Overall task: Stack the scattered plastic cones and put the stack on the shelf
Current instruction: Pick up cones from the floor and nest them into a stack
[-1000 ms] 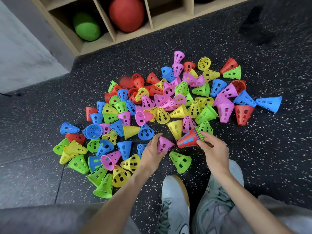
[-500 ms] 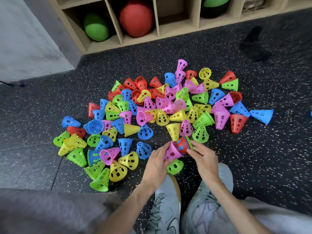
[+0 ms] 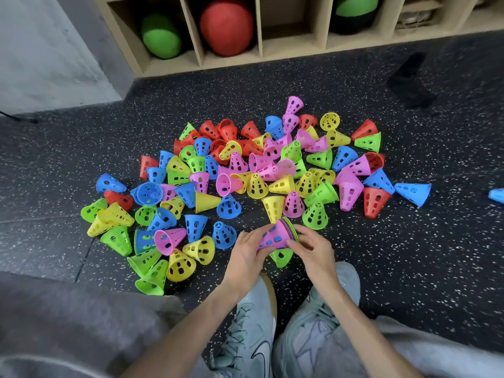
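Note:
Many perforated plastic cones (image 3: 256, 170) in red, blue, green, yellow and pink lie scattered on the dark speckled floor. A short stack of nested cones (image 3: 276, 236), pink outermost with coloured rims showing at its wide end, lies on its side between my hands. My left hand (image 3: 246, 255) grips the stack's narrow end. My right hand (image 3: 313, 249) holds its wide end at the rims. A green cone (image 3: 282, 257) lies on the floor just under the stack, partly hidden. The wooden shelf (image 3: 261, 36) stands at the far edge.
The shelf's cubbies hold a green ball (image 3: 162, 36), a red ball (image 3: 226, 25) and a green-and-black ball (image 3: 354, 12). One cubby between them looks vacant. My two shoes (image 3: 289, 323) are just below the hands. A lone blue cone (image 3: 496, 195) lies at the far right edge.
My left hand picked up a pink cone from the floor and slid it over the red-topped stack in my right hand. Both hands now hold the stack, closer to my feet.

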`<state>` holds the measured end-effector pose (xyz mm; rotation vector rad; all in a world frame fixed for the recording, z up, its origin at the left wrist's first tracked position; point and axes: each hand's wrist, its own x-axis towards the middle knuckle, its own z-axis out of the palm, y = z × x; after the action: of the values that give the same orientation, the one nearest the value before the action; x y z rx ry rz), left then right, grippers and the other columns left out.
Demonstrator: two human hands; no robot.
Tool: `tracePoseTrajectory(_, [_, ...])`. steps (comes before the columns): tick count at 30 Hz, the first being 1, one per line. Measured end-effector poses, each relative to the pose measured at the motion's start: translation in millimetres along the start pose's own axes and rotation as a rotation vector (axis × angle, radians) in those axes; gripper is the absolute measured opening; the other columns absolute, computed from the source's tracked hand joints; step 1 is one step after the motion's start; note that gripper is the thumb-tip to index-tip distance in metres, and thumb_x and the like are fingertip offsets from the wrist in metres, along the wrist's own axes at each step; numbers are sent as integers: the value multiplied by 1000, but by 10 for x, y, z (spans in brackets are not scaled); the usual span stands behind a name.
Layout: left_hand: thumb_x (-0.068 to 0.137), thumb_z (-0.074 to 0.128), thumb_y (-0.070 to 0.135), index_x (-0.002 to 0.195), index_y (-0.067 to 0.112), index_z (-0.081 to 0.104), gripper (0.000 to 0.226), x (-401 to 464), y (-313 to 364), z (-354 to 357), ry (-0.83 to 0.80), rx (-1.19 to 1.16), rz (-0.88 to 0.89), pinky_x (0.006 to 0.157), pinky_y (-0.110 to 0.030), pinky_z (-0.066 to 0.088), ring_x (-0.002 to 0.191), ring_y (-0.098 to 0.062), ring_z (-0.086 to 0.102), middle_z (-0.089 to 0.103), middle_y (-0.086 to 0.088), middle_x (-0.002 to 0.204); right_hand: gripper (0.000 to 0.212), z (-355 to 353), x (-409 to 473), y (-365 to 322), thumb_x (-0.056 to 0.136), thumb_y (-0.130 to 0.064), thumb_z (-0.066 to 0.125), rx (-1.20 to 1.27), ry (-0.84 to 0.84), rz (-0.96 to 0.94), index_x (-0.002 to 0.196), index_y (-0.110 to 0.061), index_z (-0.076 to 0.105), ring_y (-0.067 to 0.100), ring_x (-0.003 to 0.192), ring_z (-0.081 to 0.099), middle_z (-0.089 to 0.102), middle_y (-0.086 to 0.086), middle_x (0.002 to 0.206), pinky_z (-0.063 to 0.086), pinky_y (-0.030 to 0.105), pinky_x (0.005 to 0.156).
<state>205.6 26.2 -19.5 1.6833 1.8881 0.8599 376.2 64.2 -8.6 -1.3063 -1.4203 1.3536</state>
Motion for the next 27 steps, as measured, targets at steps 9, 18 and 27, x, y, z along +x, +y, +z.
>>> tracePoseTrajectory(9, [97,69,34,140,30,58,45,20,77,21,-20,-141,-49,91,-21,50,108,-4,61,69,11,121,43,-27,-4,14,89,-8,72,12,97,0,103,-47,63,1,92,69,76,-14,87,53,35,92])
tracePoseTrajectory(18, [97,71,29,144,23,54,51,28,42,27,-33,-128,-84,103,-20,46,124,2,56,64,11,137,38,-113,6,2,90,-14,72,54,320,64,127,-21,66,6,103,61,67,-5,109,48,33,96])
tracePoseTrajectory(27, [98,68,24,136,21,62,39,182,-310,-426,-43,393,48,118,-45,36,140,-24,44,57,-4,144,37,-44,-5,0,89,-17,74,-13,257,37,124,-27,67,-20,91,60,66,-25,95,47,24,84])
